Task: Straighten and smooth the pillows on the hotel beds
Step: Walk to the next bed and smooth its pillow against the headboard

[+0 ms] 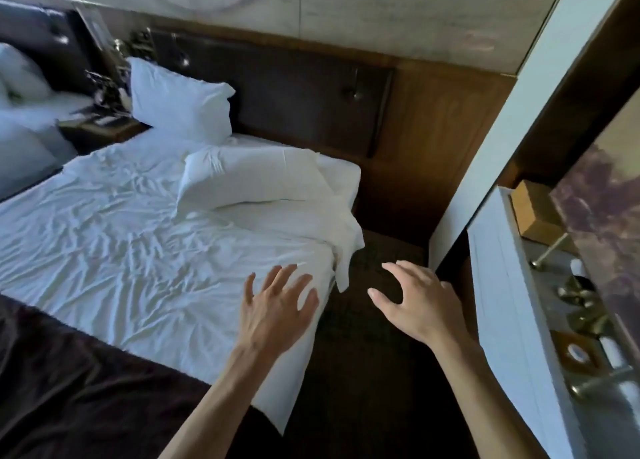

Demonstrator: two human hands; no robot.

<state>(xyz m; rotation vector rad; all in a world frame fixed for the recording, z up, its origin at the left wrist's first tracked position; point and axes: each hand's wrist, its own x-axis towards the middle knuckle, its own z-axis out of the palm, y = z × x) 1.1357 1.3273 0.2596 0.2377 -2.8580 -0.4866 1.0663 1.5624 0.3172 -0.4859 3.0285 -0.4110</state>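
Observation:
A bed with a wrinkled white sheet [121, 237] fills the left half of the view. One white pillow [180, 104] leans upright against the dark headboard [298, 95]. A second white pillow [249, 178] lies crumpled and flat near the bed's right corner. My left hand [277, 306] hovers with spread fingers over the bed's right edge, holding nothing. My right hand [412, 299] is open too, fingers curved, above the dark floor beside the bed. Both hands are well short of the pillows.
A dark blanket [69, 382] covers the foot of the bed. A nightstand [100, 126] with a lamp separates this bed from another bed with white pillows [20, 74] at far left. At right stand a white wall edge [502, 140] and a counter with taps [581, 306].

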